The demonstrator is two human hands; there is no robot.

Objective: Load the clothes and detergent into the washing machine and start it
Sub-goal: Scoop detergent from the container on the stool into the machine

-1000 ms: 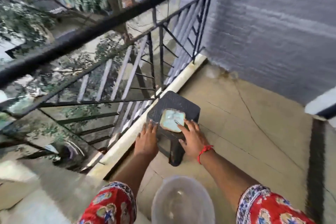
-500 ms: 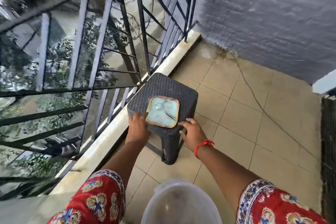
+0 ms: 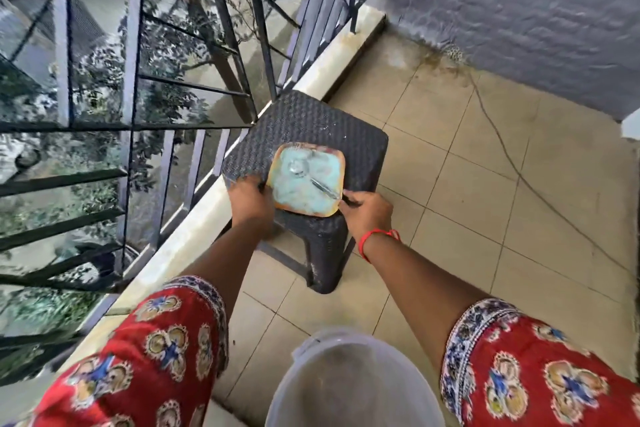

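No clothes, detergent or washing machine can be identified in the head view. A dark woven stool stands by the balcony railing. On it lies a square pale-blue plate with an orange rim, and a metal spoon rests in the plate. My left hand is curled at the plate's near left corner, over the stool's edge. My right hand, with a red thread on its wrist, has its fingers closed on the plate's near right corner beside the spoon handle.
A translucent bucket sits on the tiled floor right below me. A metal railing on a pale curb runs along the left. A grey brick wall closes off the far side. A white edge shows at the right.
The view has tipped down and come closer to the stool. Both hands have slid from the stool's sides inward to the plate's near corners.
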